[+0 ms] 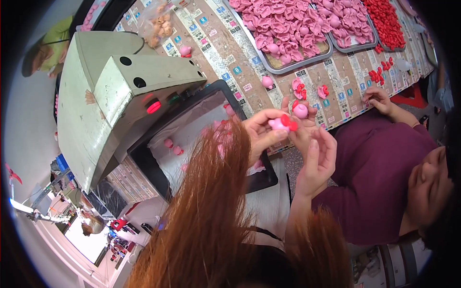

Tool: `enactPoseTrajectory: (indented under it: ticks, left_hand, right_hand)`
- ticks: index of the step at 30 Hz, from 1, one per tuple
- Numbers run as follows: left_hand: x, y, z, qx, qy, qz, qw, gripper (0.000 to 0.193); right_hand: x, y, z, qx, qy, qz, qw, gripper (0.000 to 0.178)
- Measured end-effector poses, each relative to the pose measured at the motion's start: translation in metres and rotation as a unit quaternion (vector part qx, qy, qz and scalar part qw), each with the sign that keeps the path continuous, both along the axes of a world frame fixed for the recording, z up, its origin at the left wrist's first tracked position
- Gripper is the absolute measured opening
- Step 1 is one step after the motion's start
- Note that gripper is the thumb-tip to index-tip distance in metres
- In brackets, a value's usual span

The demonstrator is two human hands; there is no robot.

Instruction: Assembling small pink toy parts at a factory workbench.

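Between the fingertips and thumb of my left hand (261, 132) is a small pink toy figure (277, 124) with red parts. My right hand (317, 165) is raised just right of it, palm inward, with its fingers apart and no object visible in them. Just beyond, a co-worker's hand (311, 114) holds a round pink toy (300, 111) with a red part. The co-worker's other hand (378, 99) rests by the table edge. Below my left hand lies a black-rimmed tray (225, 89) lined with pale sheet, holding several pink figures; my long hair covers part of it.
A pale metal machine (103, 91) with a red light stands at left, overhanging the tray. Bins of pink shells (283, 29) and red pieces (384, 24) stand at the table's far side. Loose pieces (322, 91) lie on the patterned tabletop (230, 57). A person in purple (379, 163) sits at right.
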State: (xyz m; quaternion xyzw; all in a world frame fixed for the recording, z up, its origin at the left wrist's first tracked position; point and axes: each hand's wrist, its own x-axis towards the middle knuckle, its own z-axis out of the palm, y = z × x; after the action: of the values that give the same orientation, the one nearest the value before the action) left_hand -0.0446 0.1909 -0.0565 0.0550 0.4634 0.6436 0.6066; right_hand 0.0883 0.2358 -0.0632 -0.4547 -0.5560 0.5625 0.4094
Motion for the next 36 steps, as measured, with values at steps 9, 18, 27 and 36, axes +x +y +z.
enactPoseTrajectory:
  ticks: [9, 18, 27, 36]
  left_hand:
    - [-0.009, -0.014, -0.017, 0.014, -0.029, 0.046, 0.998, 0.032]
    - [-0.014, -0.016, -0.012, -0.023, -0.037, 0.051, 0.998, 0.033]
    - [-0.008, -0.018, -0.001, 0.006, -0.047, 0.036, 0.998, 0.035]
    - [-0.005, -0.024, 0.002, -0.006, -0.014, -0.036, 0.999, 0.027]
  right_hand:
    - [-0.028, 0.025, -0.016, 0.103, -0.314, 0.102, 0.938, 0.034]
    - [-0.026, 0.015, 0.002, -0.064, 0.05, 0.031, 0.996, 0.029]
    - [-0.017, 0.012, 0.005, -0.175, 0.274, 0.041, 0.945, 0.037]
    - [-0.011, 0.0, 0.003, -0.271, 0.27, 0.05, 0.923, 0.041]
